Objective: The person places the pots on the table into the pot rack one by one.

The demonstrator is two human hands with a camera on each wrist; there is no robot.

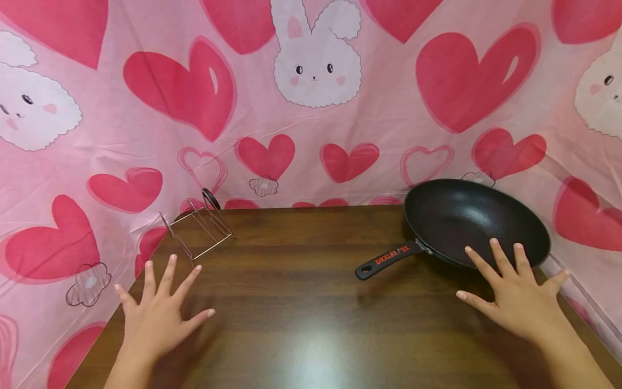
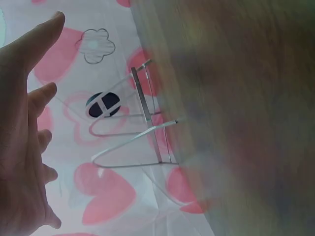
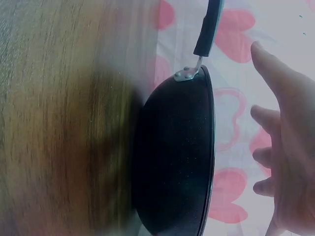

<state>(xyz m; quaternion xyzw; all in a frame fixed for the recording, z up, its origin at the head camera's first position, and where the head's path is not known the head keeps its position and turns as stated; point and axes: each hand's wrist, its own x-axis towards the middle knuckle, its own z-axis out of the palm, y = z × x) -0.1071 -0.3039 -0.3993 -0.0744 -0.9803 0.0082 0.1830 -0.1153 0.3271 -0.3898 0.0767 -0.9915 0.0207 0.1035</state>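
A black frying pan [image 1: 457, 216] sits at the back right of the table, its handle [image 1: 389, 260] with orange lettering pointing left and toward me. My right hand [image 1: 522, 302] is spread over the table in front of the pan, fingers apart, holding nothing; in the head view its fingertips overlap the pan's near side. In the right wrist view the pan [image 3: 172, 152] shows from the side, apart from the hand. At the back left stands a thin metal wire rack [image 1: 201, 232] with a black round piece. My left hand [image 1: 155, 324], fingers spread, hovers in front of it, holding nothing.
The dark brown wooden table [image 1: 301, 292] reaches back to a pink cloth [image 1: 311, 140] printed with hearts and rabbits. This cloth hangs behind the table and along both sides, close to the rack and the pan.
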